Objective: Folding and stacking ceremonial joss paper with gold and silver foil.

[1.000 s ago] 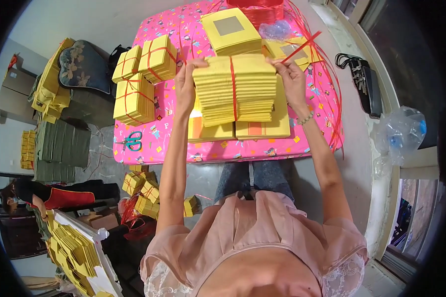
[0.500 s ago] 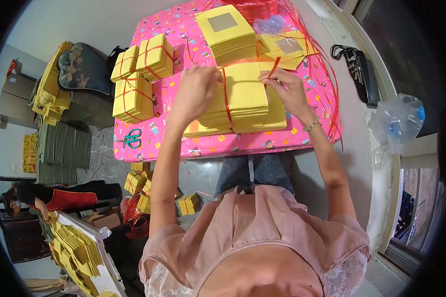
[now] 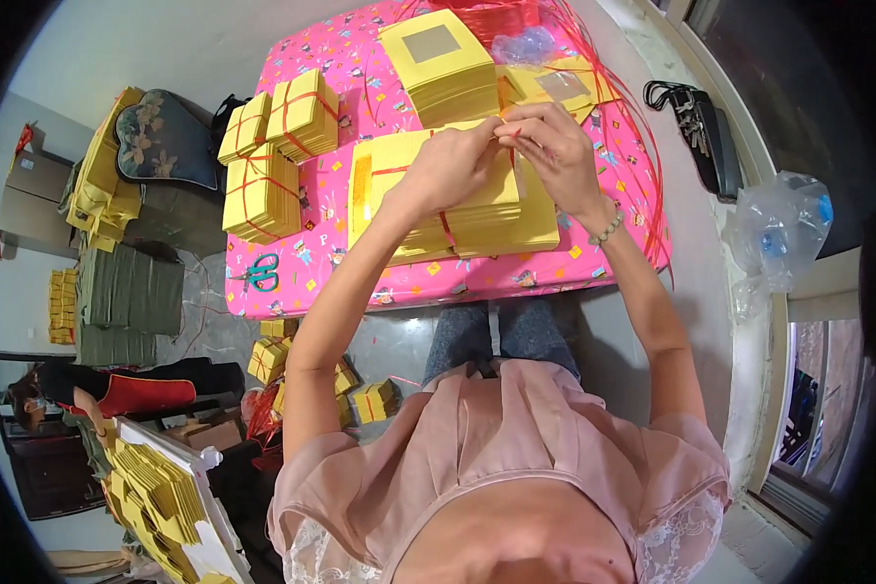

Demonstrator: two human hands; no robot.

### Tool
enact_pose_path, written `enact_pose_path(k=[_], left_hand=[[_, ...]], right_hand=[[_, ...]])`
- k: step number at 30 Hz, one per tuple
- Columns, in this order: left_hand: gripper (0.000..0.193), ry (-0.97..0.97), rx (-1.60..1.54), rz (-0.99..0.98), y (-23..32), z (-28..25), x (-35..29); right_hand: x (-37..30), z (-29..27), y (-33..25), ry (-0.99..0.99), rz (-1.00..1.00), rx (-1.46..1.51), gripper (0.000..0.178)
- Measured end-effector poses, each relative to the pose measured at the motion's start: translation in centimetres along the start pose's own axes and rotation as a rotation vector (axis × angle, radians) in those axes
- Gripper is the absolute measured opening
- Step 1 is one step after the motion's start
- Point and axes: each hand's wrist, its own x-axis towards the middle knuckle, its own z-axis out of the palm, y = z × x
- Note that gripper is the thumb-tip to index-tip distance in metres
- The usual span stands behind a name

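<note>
The right hand pinches red strap, fingers together, above a yellow packet stack at the pink table's near side, no finished knot showing; the left hand hides its hold; three bundles stand tied, the rear stack unstrapped

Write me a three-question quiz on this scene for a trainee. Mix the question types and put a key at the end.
1. Where do the teal-handled scissors lie?
A) On the window ledge
B) On the pink tablecloth, near its left edge
C) On the floor

2. True or false: the left hand and right hand are close together over the yellow stack.

3. Fill in the colour: the strap running down the near side of that stack is ____.

Key: 1. B; 2. True; 3. red.
</note>
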Motion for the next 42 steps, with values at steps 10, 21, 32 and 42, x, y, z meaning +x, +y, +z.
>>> enact_pose_path(k=[10, 21, 32, 42], left_hand=[[0.03, 0.155, -0.291, -0.105, 0.4, 1.3, 0.5], [0.017, 0.005, -0.675, -0.23, -0.3, 0.7, 0.3], [0.027, 0.216, 0.309, 0.452, -0.3, 0.3, -0.4], [0.017, 0.374, 0.209, 0.428, -1.4, 1.3, -0.7]], right_hand=[[0.3, -0.7, -0.6, -0.116, 0.304, 0.175, 0.013], [-3.9, -0.9, -1.1, -0.281, 0.865, 0.592, 0.011], [-3.3, 0.6, 2.9, -0.377, 0.884, 0.84, 0.024], [-1.9, 0.1, 3.1, -0.434, 0.74, 0.812, 0.018]])
